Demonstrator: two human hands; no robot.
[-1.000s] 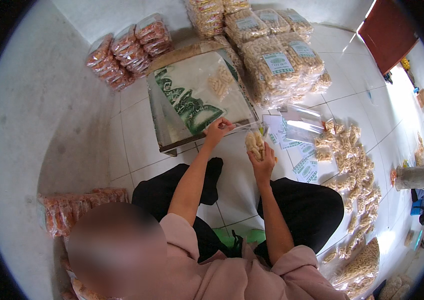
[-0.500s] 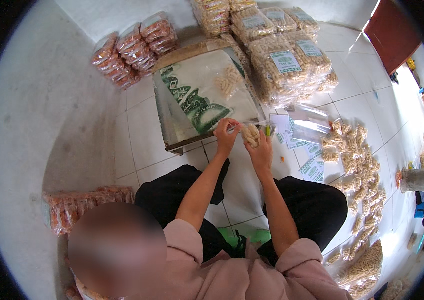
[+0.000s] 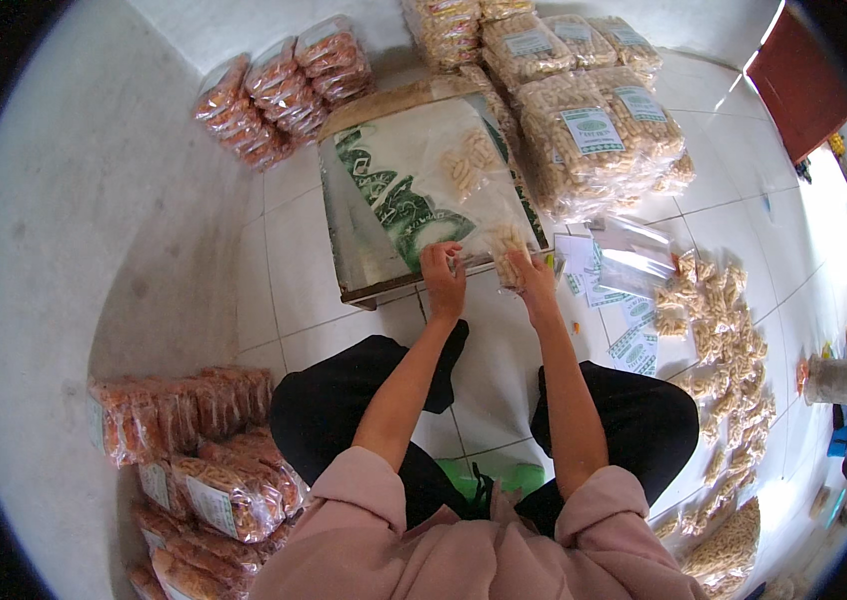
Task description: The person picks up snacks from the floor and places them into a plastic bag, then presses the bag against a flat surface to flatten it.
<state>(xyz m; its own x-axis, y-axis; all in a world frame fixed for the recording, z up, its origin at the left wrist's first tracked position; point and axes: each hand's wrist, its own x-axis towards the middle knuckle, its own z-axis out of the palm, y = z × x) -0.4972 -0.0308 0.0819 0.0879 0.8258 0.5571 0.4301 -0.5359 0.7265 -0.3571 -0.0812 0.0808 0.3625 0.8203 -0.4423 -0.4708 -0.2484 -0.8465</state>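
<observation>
At the box edge, both hands (image 3: pixel 489 278) pinch a snack packet (image 3: pixel 506 245).

I'm wearing a pink top (image 3: pixel 464 555) and black trousers (image 3: pixel 344 400); upper centre, a white bag (image 3: pixel 424 180) is showing green swirls beside pale beige snacks (image 3: pixel 584 130).

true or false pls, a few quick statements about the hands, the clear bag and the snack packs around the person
1. Both hands are at the near edge of the low box. True: the left hand and right hand are at the cardboard box.
2. The right hand holds a small clear bag of pale snacks. True: the small clear bag is at its fingers.
3. Orange snack packs lie only on the right. False: the orange snack packs are stacked on the left.
4. The floor is wooden. False: it is a pale tiled floor.
</observation>
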